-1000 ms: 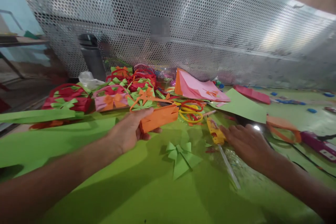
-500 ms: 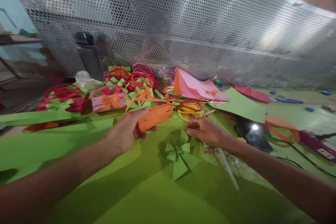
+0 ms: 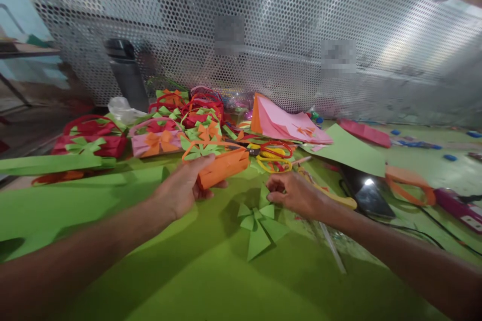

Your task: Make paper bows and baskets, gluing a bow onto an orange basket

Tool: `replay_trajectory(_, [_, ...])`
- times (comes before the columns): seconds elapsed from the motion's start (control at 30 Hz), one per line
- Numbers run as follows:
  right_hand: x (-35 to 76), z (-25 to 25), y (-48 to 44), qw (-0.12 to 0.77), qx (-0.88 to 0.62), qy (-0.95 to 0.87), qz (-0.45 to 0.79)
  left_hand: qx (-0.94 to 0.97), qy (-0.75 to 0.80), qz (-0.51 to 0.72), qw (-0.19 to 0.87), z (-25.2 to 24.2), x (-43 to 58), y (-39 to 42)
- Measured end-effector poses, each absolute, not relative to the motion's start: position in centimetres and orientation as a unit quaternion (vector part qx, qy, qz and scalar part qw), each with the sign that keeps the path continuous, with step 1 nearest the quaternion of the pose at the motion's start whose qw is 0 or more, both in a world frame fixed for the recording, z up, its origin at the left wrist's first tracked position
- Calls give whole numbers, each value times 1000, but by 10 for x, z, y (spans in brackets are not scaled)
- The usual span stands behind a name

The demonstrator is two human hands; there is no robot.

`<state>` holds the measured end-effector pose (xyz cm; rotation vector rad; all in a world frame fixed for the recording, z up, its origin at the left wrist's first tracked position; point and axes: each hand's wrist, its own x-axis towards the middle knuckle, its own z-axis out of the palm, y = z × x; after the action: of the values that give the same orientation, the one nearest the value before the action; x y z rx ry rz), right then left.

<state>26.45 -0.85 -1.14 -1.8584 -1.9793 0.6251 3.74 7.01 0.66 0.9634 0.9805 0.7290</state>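
My left hand (image 3: 188,183) is wrapped around a small orange paper bag (image 3: 223,169), tilted up to the right and held above the table. Its thin orange handle loops over the top. Right of it, my right hand (image 3: 291,193) is closed with fingertips pinched together, palm side down. They are at the upper tip of a green paper bow (image 3: 256,218), which lies on the green tabletop (image 3: 181,281). Whether the fingertips grip that tip or something small, I cannot tell. Beyond the right hand lie scissors with red handles (image 3: 276,149) and a yellow-handled pair (image 3: 274,164).
Red and pink paper bags with bows (image 3: 158,144) crowd the back left, before a dark bottle (image 3: 130,77). Green sheets (image 3: 79,200) lie left. On the right are a yellow cutter (image 3: 341,200), a phone (image 3: 371,198), a glue stick (image 3: 333,248) and a power strip (image 3: 457,208).
My right hand has moved slightly down, its fingertips now against the bow's upper tip. More of the yellow cutter shows behind it. My left hand keeps the orange bag almost still.
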Motion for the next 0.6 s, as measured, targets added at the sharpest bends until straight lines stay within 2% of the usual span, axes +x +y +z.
replay_trajectory(0.3, [253,-7,-14,185,-650,-707,210,414,453,325,719,2,39,71])
replay_trajectory(0.6, [258,-8,-16,195,-644,-696,250,379,454,317,741,0,39,73])
